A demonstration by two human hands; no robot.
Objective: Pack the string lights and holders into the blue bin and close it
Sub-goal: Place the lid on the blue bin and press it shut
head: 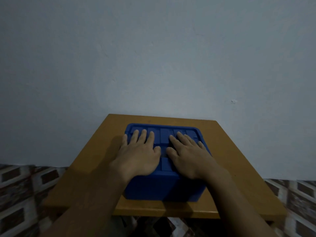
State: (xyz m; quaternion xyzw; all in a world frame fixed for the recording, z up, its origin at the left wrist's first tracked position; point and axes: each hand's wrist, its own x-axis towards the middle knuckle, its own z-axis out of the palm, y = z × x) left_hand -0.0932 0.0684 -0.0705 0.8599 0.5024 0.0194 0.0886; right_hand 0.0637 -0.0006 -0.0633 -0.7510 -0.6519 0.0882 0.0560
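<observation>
The blue bin (162, 189) stands in the middle of a small wooden table, and its blue lid (165, 135) lies flat over the top. My left hand (139, 155) rests palm down on the left half of the lid, fingers spread. On the right half lies my right hand (188, 154), also flat with fingers apart. Neither hand grips anything. No string lights or holders are visible; the inside of the bin is hidden by the lid.
The orange-brown table (89, 170) stands against a plain pale wall (153, 57). Bare tabletop shows around the bin on all sides. A patterned brown and white tiled floor (22, 187) lies to the left and right of the table.
</observation>
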